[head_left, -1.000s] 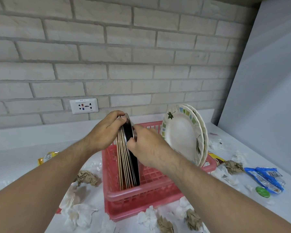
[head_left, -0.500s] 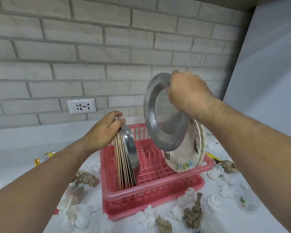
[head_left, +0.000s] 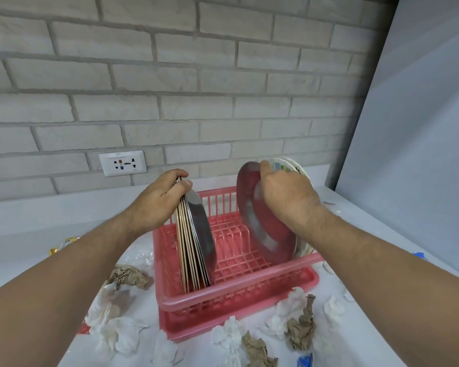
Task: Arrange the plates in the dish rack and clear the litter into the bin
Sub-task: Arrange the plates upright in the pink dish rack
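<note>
Our right hand [head_left: 286, 200] grips the top rim of a steel plate [head_left: 257, 229] at the right end of the red dish rack [head_left: 239, 296], and together they hide most of the patterned plates [head_left: 289, 165] behind. Our left hand [head_left: 159, 205] clamps the top of an upright stack of plates [head_left: 194, 245] at the rack's left end. Crumpled tissues [head_left: 122, 335] and brown paper [head_left: 129, 276] surround the rack on the table [head_left: 16, 247]; a blue wrapper [head_left: 305, 360] is cut off below.

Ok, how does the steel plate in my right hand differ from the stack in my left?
The steel plate is single, at the right of the rack; the stack is many thin plates at its left. The steel plate shows its face, the stack mostly edges. Both stand on edge.
</note>
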`<state>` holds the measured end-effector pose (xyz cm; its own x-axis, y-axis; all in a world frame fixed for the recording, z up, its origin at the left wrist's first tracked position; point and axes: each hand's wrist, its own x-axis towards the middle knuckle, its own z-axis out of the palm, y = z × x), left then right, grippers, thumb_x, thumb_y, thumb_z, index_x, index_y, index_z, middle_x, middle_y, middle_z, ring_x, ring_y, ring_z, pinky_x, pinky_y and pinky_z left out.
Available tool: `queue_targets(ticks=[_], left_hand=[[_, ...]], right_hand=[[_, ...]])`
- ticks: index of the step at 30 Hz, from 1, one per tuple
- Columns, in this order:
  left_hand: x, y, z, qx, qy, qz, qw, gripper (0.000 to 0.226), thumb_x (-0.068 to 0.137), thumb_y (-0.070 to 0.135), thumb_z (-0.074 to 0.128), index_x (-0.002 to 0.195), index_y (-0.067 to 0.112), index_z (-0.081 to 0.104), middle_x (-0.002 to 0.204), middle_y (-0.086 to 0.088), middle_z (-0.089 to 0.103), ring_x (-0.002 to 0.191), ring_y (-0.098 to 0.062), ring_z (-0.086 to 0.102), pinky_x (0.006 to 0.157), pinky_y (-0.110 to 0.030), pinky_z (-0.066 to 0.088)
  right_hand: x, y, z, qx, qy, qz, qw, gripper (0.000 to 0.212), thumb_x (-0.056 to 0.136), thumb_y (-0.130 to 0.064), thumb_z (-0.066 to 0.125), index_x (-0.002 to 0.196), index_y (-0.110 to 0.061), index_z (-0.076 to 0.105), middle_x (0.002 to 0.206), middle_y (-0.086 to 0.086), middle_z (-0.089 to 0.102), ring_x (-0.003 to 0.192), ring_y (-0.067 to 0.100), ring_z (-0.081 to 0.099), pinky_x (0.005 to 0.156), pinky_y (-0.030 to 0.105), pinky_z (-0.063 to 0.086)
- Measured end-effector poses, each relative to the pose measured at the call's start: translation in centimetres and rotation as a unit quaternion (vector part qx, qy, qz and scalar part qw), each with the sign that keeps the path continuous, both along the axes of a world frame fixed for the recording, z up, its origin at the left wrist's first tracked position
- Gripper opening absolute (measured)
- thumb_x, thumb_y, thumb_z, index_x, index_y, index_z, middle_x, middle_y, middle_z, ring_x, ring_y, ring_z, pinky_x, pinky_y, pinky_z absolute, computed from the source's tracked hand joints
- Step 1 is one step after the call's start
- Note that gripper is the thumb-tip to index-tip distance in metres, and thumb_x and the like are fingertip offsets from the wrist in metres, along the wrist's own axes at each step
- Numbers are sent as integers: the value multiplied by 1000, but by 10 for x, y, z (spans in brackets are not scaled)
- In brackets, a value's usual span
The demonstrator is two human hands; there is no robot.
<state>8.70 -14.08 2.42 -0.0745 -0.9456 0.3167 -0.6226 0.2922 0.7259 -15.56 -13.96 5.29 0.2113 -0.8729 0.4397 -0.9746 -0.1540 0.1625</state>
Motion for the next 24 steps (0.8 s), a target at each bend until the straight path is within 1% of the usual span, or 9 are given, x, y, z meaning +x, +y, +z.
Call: queue_targets(ticks=[2,4,7,10,12,14,18,21,24], left_hand=[[-1,-1,0,0,3,-2,1000,40,99,40,38,137,26,43,133,8,47,121,-11,43,102,-34,35],[-2,-2,-1,0,8,-6,1000,41,99,40,37,137,26,43,133,8,46,122,-11,43,103,-34,35],[-3,-4,-4,3,21,-16,1000,46,98,44,38,141,26,37,138,12,42,128,-9,38,107,-33,32],[-3,-6,-6,2,35,-29,999,52,95,50,38,141,27,34,140,11,42,128,-7,38,108,-33,31],[-3,-7,-6,7,32,-30,999,45,98,50,36,138,29,36,135,7,46,123,-10,43,104,-34,34],[-3,-6,-7,10,22,-29,999,44,98,51,34,137,30,37,133,6,47,122,-11,44,104,-36,36],[-4,-3,-8,9,28,-35,999,51,96,58,28,139,31,35,133,7,48,124,-12,44,105,-37,36],[-5,-3,-11,1,37,-33,999,52,97,58,27,140,31,35,138,11,44,127,-8,40,105,-33,33],[-7,-3,-13,-27,40,-14,999,48,98,53,30,139,29,38,138,13,43,126,-7,40,102,-29,31]], right_hand=[[0,0,-7,13,-4,-3,1000,51,90,6,42,139,-2,30,96,15,68,74,29,61,58,30,38],[-2,-1,-10,25,-22,-10,999,45,91,7,42,134,-1,33,97,15,67,68,27,54,56,30,37],[-5,-1,-7,50,-43,-28,997,38,90,8,41,127,-1,38,100,15,66,82,30,64,60,31,39],[-9,3,3,75,-36,-53,995,38,91,5,44,128,-3,43,108,16,65,93,33,64,63,33,39],[-10,5,9,61,16,-56,996,34,92,-5,51,126,-5,48,112,13,61,96,31,62,63,33,36],[-9,4,9,30,53,-51,997,30,94,-21,58,120,-8,54,112,11,54,97,29,58,63,33,35],[-5,-3,8,-37,96,-60,993,42,99,-44,43,121,-9,54,117,11,47,102,29,48,72,38,40],[2,1,13,-72,84,-1,994,49,99,-48,34,129,-12,51,127,10,47,110,29,45,86,43,42],[17,8,12,-20,-16,108,994,48,101,-47,31,134,-18,51,132,5,51,118,24,47,96,40,42]])
